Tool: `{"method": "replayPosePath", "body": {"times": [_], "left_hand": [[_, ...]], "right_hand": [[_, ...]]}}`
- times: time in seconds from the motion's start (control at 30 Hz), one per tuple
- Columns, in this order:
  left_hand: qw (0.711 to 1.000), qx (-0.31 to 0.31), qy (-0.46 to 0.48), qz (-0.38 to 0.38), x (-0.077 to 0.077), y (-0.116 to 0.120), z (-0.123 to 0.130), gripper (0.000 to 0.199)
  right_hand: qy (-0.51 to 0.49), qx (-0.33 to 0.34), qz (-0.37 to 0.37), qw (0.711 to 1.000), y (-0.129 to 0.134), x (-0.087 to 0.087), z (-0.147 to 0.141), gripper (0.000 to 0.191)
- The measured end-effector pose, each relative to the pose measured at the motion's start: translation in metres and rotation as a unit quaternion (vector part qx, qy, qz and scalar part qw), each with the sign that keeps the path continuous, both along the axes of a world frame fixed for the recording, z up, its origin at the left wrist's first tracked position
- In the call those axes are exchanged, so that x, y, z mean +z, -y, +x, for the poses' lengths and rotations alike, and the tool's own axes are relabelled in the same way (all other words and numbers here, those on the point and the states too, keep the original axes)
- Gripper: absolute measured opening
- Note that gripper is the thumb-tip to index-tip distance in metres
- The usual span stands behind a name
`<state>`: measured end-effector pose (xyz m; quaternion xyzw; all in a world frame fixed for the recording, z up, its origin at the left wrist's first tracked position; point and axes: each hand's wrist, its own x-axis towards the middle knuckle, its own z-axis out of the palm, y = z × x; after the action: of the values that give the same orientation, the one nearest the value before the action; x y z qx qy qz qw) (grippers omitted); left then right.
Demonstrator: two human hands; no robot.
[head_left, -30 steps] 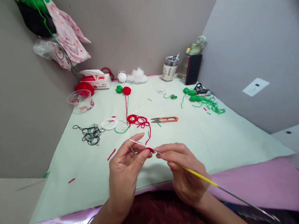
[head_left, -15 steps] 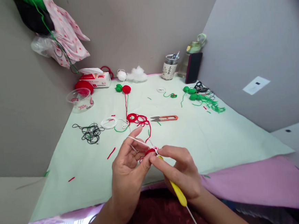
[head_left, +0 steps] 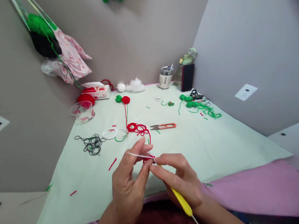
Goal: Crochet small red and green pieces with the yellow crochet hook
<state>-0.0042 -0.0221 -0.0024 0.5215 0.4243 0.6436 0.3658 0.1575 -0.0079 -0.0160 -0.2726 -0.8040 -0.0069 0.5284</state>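
Pinched in my left hand (head_left: 130, 179) is a small red crochet piece (head_left: 146, 158), partly hidden by the thumb and fingers. White yarn (head_left: 140, 156) runs taut from my left index finger to the piece. My right hand (head_left: 182, 176) grips a crochet hook with a yellow handle (head_left: 181, 201), its metal tip at the piece's edge. Just beyond the hands, loose red yarn (head_left: 140, 128) lies coiled on the table, with a strand leading toward the piece. Orange-handled thread snips (head_left: 163, 126) lie to the right of that coil.
Tangled black yarn (head_left: 92, 144) and a white yarn coil (head_left: 109, 133) lie left. A plastic tub (head_left: 83, 113), tissue box (head_left: 97, 91), pen cup (head_left: 165, 78) and phone (head_left: 187, 78) stand toward the back. Green crochet pieces (head_left: 190, 102) lie right; a pink polka-dot bag (head_left: 74, 61) hangs left.
The view has tilted upward, so the table sits lower and a green item shows at the top. Both hands stay together at the piece; the hook and taut white yarn have shifted slightly.
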Motion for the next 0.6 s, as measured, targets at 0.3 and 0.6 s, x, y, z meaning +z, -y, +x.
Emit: {"method": "replayPosePath", "body": {"times": [0.3, 0.6], "left_hand": [[0.996, -0.051, -0.031, 0.069, 0.010, -0.001, -0.011, 0.057], [0.986, -0.032, 0.150, -0.070, 0.015, 0.000, 0.001, 0.043]], "right_hand": [[-0.023, 0.026, -0.022, 0.999, 0.002, 0.004, -0.001, 0.048], [0.033, -0.037, 0.029, 0.998, 0.004, 0.007, -0.005, 0.024]]}}
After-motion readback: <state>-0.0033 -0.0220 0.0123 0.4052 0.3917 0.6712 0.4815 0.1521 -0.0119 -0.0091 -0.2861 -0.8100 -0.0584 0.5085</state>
